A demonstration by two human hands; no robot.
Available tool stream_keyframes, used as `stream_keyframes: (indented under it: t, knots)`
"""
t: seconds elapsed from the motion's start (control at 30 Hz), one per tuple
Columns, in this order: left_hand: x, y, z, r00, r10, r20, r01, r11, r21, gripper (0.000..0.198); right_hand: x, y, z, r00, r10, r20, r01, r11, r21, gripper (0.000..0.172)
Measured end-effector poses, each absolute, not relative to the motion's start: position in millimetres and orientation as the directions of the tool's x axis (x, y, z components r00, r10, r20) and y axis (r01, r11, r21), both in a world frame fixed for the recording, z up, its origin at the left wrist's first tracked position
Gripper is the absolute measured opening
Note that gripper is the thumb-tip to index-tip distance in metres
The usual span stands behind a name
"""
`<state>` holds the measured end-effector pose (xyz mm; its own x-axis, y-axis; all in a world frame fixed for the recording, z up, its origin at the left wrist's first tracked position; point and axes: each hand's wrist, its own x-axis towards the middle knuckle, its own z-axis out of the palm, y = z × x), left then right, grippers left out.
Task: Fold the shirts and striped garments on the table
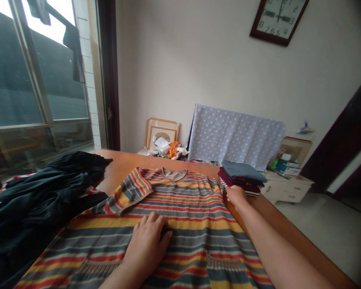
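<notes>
A striped short-sleeved top (pixel 180 212) in red, yellow, grey and dark blue lies spread out, its round neckline at the far end and two pockets near me. My left hand (pixel 149 239) rests palm down on the middle of it, thumb apart and fingers lightly bent. At the top's right edge, near the shoulder, my right hand (pixel 236 196) is closed on the cloth; its fingertips are partly hidden. The left sleeve is laid out to the side, while the right sleeve is not visible. Just beyond my right hand sits a stack of folded clothes (pixel 243 170), grey-blue on top.
Dark clothes (pixel 45 196) lie heaped on the left of the orange-brown table (pixel 123 157). Behind the table stand a polka-dot cloth cover (pixel 234 132), picture frames (pixel 147 130) and crumpled papers (pixel 168 148). A white drawer cabinet (pixel 289 188) is at the right.
</notes>
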<state>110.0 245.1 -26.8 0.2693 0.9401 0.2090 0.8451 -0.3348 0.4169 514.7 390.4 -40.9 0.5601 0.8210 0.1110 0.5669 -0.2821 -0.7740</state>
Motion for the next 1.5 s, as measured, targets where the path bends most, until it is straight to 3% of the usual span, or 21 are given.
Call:
stream_keyframes:
  t: [0.17,0.33,0.6,0.73,0.97,1.1,1.3,1.37,1.5]
  knots:
    - [110.0,244.6,-25.8,0.267,0.942,0.203,0.852,-0.329,0.408,0.017,508.7,397.5,-45.2,0.602,0.798,0.022,0.524,-0.374,-0.766,0.042]
    - [109.8,244.5,-23.8,0.267,0.943,0.198,0.849,-0.328,0.415,0.017,495.7,397.3,-46.6,0.620,0.782,0.061,0.456,-0.296,-0.839,0.019]
    - [110.7,243.8,-23.0,0.266,0.944,0.195,0.853,-0.324,0.408,0.018,493.2,389.1,-52.1,0.708,0.706,0.018,0.179,-0.154,-0.972,0.008]
    - [111.0,244.0,-22.1,0.272,0.942,0.195,0.851,-0.330,0.408,0.018,491.6,389.5,-51.4,0.693,0.721,0.024,0.134,-0.097,-0.986,0.005]
    - [110.5,244.4,-22.9,0.274,0.940,0.202,0.854,-0.334,0.398,0.017,490.0,375.7,-49.5,0.409,0.878,0.249,0.331,0.112,-0.937,0.004]
    - [110.1,243.8,-23.1,0.276,0.940,0.202,0.854,-0.336,0.397,0.018,499.0,372.5,-49.3,0.249,0.906,0.343,0.440,0.210,-0.873,0.012]
    - [110.2,243.6,-20.9,0.278,0.940,0.199,0.856,-0.336,0.392,0.018,498.6,367.1,-54.8,0.192,0.893,0.407,0.588,0.227,-0.776,0.025]
    - [110.3,243.3,-20.1,0.278,0.941,0.193,0.856,-0.334,0.395,0.018,493.1,363.1,-52.9,0.135,0.886,0.443,0.665,0.250,-0.703,0.027]
    - [110.0,243.0,-20.2,0.280,0.941,0.191,0.855,-0.335,0.396,0.019,479.1,351.7,-44.0,-0.097,0.888,0.450,0.843,0.313,-0.437,0.021]
